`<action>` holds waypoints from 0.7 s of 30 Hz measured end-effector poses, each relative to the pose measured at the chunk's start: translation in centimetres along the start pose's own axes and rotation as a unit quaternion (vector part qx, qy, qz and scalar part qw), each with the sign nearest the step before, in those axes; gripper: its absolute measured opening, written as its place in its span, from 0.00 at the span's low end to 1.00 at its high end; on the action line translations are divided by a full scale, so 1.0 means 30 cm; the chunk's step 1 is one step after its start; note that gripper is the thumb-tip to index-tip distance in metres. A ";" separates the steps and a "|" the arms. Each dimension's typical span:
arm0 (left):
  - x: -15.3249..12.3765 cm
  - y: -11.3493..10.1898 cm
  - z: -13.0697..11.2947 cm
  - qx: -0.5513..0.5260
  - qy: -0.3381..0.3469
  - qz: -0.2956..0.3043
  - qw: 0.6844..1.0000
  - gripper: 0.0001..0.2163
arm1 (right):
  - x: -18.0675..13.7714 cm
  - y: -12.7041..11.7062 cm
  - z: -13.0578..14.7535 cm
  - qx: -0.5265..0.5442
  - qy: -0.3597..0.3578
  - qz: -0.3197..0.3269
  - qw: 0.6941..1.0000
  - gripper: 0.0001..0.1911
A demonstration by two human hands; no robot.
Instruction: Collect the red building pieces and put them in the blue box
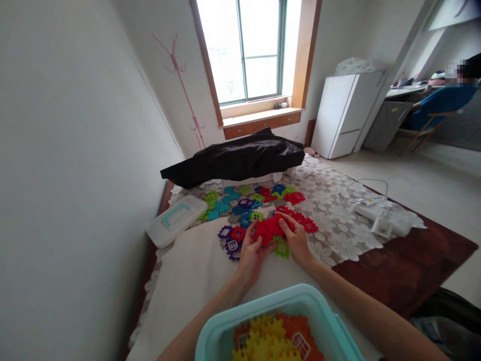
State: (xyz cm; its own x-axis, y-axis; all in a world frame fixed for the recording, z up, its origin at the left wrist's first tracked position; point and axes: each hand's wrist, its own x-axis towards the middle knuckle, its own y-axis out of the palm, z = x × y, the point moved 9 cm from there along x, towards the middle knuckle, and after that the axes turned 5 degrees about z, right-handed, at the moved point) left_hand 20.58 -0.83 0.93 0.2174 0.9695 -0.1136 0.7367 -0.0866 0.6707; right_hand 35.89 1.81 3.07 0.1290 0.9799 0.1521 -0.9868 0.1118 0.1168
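Note:
My left hand (251,250) and my right hand (296,239) both grip a cluster of red interlocking plastic tiles (270,229) held just above the bed. Under and beyond the hands lie several loose tiles in purple, blue, green and red (246,206) spread over a lace cloth (338,220). A green tile (281,248) sits just below my right hand. Closest to me, a teal plastic bin (225,326) holds yellow and orange tiles (274,341).
A white bin lid with teal trim (176,219) lies at the left by the wall. A black garment (236,159) lies at the far end. A white power strip and cable (379,218) rest at right. A white fridge (347,113) and a seated person (439,103) are beyond.

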 end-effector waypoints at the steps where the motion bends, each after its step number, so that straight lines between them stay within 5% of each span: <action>1: 0.000 0.002 0.007 -0.006 -0.008 0.003 1.000 0.31 | -0.003 0.007 0.028 -0.044 -0.036 0.013 0.998 0.21; 6: -0.006 0.012 0.036 -0.026 -0.041 0.015 0.999 0.23 | -0.030 0.054 0.104 -0.170 -0.140 0.082 0.972 0.15; 17: -0.013 0.025 0.047 -0.004 -0.053 0.031 0.998 0.29 | -0.037 0.095 0.079 -0.220 -0.133 0.158 0.953 0.17; 21: -0.013 0.019 0.061 0.022 -0.074 0.052 0.996 0.34 | -0.034 0.076 0.085 -0.185 -0.117 0.129 0.967 0.19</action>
State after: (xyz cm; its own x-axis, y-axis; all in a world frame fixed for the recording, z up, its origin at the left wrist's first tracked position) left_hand 22.09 -1.69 0.02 0.3827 0.9110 -0.1538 0.7323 -0.1976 0.6516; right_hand 33.74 0.64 5.69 -0.1498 0.9242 0.3514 -0.9507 -0.0369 -0.3080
